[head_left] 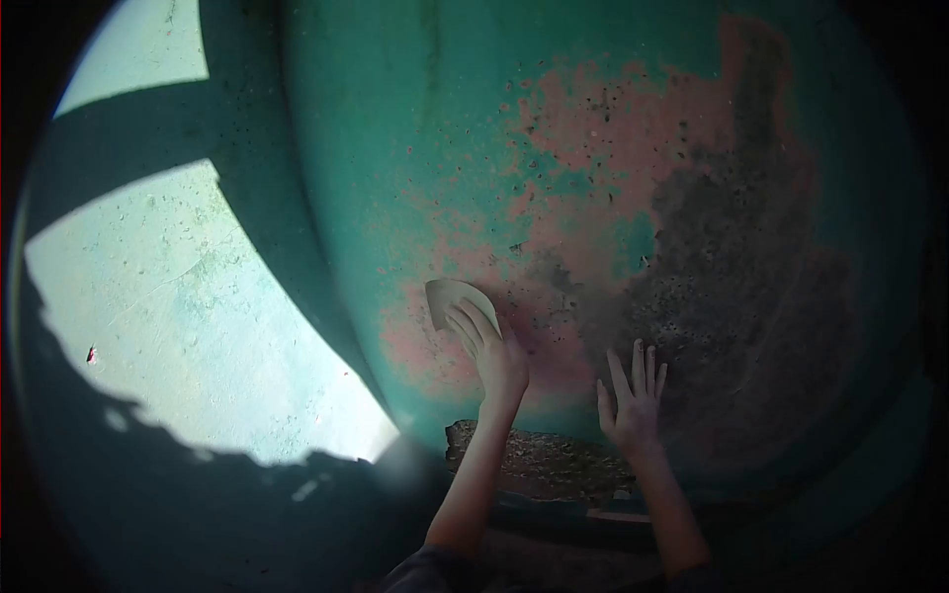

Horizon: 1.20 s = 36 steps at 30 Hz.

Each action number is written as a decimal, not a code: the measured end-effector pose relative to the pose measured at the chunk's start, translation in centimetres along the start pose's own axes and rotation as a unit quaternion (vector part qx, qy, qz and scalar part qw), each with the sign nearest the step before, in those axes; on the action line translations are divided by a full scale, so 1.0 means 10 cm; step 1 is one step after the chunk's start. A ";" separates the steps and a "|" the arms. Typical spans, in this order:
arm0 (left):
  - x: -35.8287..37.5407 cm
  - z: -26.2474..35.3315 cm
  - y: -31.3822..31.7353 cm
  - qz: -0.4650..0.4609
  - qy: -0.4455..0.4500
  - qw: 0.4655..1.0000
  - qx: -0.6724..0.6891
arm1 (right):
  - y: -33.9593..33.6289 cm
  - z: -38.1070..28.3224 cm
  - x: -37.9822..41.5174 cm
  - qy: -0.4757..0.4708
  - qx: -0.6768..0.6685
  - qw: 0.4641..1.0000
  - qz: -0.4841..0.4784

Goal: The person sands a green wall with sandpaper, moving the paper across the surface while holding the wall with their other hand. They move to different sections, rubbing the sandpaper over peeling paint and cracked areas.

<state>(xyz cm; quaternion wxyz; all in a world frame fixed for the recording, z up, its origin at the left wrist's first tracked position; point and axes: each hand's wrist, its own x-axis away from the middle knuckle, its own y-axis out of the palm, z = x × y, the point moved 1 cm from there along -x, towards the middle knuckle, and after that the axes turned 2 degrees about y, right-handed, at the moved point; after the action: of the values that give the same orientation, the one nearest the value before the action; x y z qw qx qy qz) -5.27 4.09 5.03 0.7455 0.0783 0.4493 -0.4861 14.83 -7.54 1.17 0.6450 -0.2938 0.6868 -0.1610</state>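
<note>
My left hand (494, 354) presses a pale, curved-edged sheet (459, 294) against a green painted surface (361, 158), its fingers lying over the sheet. Around the sheet the paint gives way to a pinkish patch (405, 331). To the right, my right hand (634, 400) has its fingers spread, with the fingertips at the lower edge of a dark grey, pitted area (702, 287). Nothing shows in the right hand. Whether its palm touches the surface cannot be told.
A rough brown broken area (554, 465) lies below and between my hands, along the green surface's lower edge. At the left is a brightly sunlit pale surface (188, 306) with shadow bands. The lower edge of the view is dark.
</note>
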 end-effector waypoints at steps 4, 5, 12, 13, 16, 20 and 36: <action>0.11 -0.07 0.12 0.060 -0.015 0.998 -0.006 | 0.11 -0.10 -0.01 0.000 0.012 1.000 0.015; 0.34 -0.05 0.20 0.061 -0.015 0.998 -0.006 | 0.14 -0.14 -0.04 -0.001 0.012 1.000 0.016; 0.44 -0.37 0.01 -0.028 0.023 0.999 0.038 | 0.16 -0.38 -0.61 -0.086 0.029 0.995 0.037; 0.29 -0.45 -0.06 0.017 -0.010 0.996 0.085 | 0.16 -0.40 -0.69 -0.112 0.029 0.992 0.045; 0.21 -0.73 -0.06 0.059 -0.066 0.996 0.000 | 0.19 -0.47 -0.92 -0.147 0.043 0.987 0.048; 1.25 -0.45 0.42 -0.095 0.015 0.995 0.032 | 0.33 -0.56 -0.93 -0.168 0.072 0.981 0.068; 1.20 -0.78 0.34 -0.040 -0.072 0.994 0.075 | 0.55 -0.46 -0.89 -0.203 0.140 0.961 0.129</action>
<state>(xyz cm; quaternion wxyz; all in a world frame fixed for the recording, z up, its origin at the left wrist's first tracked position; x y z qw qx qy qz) -5.77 2.31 -9.55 0.7475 0.0811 0.3596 -0.5525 9.20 1.45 5.41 0.8207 -0.1361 0.5443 -0.1079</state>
